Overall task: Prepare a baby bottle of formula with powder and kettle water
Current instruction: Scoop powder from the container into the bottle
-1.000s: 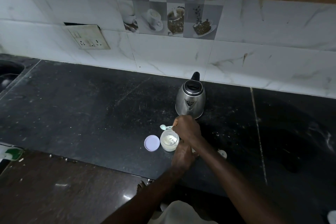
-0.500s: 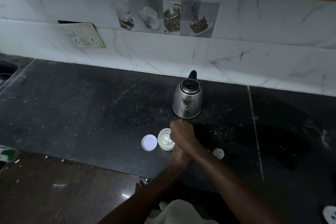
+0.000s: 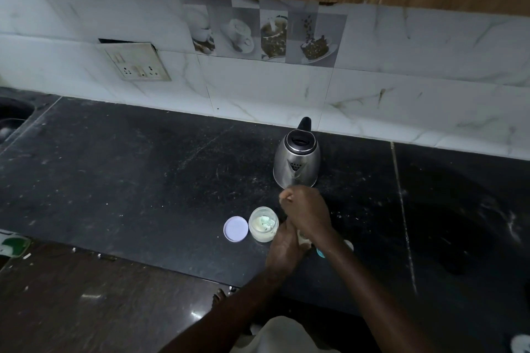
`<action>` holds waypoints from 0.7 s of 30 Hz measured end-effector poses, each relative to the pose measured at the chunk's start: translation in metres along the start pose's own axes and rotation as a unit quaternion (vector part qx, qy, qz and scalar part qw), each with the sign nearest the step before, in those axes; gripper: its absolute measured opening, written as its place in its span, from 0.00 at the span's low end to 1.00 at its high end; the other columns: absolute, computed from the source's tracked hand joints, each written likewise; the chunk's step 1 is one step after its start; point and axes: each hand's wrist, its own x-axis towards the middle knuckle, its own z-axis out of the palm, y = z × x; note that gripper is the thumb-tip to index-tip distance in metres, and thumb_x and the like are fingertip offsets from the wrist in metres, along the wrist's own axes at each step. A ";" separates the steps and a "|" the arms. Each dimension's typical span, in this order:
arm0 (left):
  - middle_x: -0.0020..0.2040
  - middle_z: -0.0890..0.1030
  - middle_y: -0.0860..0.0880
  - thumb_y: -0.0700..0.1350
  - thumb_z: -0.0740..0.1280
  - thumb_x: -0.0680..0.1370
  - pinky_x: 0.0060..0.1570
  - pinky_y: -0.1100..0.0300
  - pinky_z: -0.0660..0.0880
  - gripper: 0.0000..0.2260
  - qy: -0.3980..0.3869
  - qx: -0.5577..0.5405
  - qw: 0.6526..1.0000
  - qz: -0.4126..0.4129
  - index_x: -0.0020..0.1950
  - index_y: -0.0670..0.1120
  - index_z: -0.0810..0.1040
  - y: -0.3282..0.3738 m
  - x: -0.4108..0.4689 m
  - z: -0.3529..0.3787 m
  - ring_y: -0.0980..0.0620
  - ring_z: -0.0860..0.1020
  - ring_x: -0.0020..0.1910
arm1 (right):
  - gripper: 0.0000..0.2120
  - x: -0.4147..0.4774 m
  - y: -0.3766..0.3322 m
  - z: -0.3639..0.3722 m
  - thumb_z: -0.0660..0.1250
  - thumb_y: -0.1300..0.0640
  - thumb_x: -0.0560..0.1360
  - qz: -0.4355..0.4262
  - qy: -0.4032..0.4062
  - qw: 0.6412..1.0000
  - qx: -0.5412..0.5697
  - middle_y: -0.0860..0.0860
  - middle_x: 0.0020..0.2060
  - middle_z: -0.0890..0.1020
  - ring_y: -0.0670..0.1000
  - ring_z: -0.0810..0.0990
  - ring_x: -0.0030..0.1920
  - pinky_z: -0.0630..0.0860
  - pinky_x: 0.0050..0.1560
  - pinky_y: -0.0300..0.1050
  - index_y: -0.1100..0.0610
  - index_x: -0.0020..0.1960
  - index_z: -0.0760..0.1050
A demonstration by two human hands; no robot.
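My right hand point(image 3: 308, 213) sits curled over the space just right of the open powder jar point(image 3: 263, 224), fingers folded into a closed grip; something pale shows at the fingertips near the kettle's base, too small for me to name; my left hand point(image 3: 282, 246) lies beneath and partly behind the right, wrapped around a pale object that I take to be the baby bottle point(image 3: 304, 238), mostly hidden, so I cannot tell how tight that grip is; the jar stands upright on the dark bench point(image 3: 129, 180) with pale powder inside, its round lid point(image 3: 235, 229) lying flat just beside it on the left, barely apart; the steel kettle point(image 3: 296, 159) stands behind my hands, near the tiled wall, spout side toward me; a small white and teal piece point(image 3: 348, 246) peeks out at the right of my right wrist; the bench runs wide and bare to the left; its front edge lies close below my left wrist.
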 end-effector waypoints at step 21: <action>0.76 0.71 0.48 0.47 0.70 0.81 0.72 0.53 0.70 0.28 0.031 0.034 0.998 0.043 0.79 0.44 0.66 0.019 -0.021 -0.002 0.49 0.69 0.75 | 0.11 -0.061 0.118 -0.001 0.71 0.61 0.76 0.193 -0.024 0.963 0.187 0.44 0.39 0.88 0.47 0.87 0.44 0.84 0.55 0.54 0.47 0.42 0.86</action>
